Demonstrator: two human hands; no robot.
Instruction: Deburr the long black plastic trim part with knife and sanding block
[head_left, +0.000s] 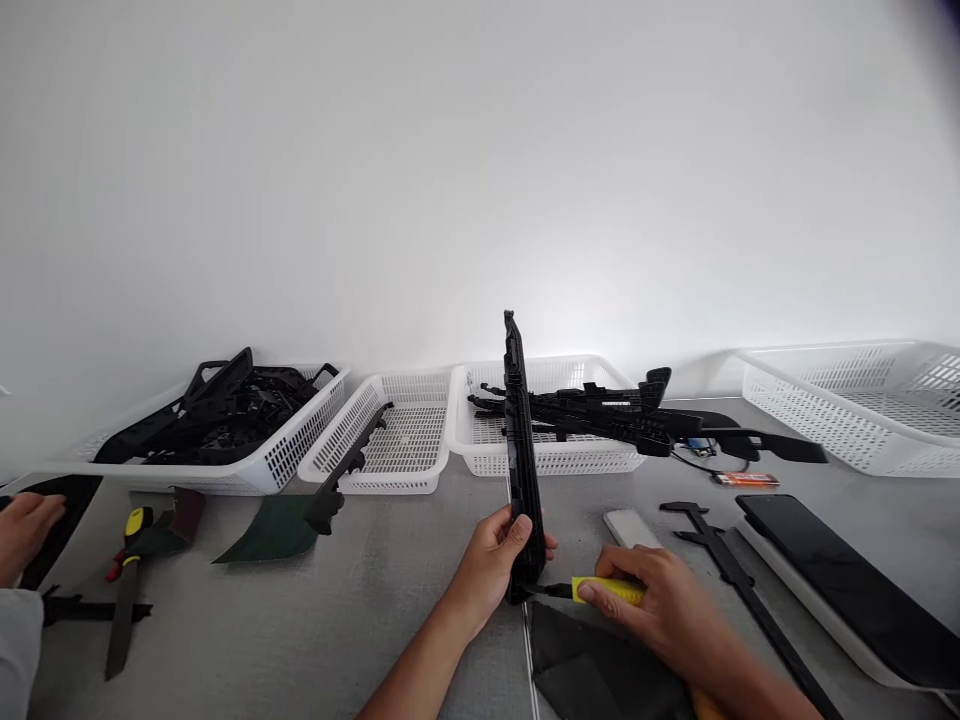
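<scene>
My left hand [491, 555] is wrapped round the lower part of a long black plastic trim piece [517, 440], which stands nearly upright with its ribbed side in view. In my right hand [667, 610] is a yellow-handled utility knife [611, 590], pointing left. Its dark tip meets the bottom end of the trim piece, though whether it touches cannot be made out. A dark sheet [592, 660] lies on the table beneath the knife. Partly hidden behind my right hand is a white block [630, 525].
White baskets hold black parts: left [304, 450] and middle [480, 465]; others stand between [319, 470] and far right [810, 430]. A caliper [720, 550], a black-screened device [855, 580] and a lighter [746, 479] lie right. Another person's hand [26, 530], a file [124, 620] and green sheet [274, 530] are left.
</scene>
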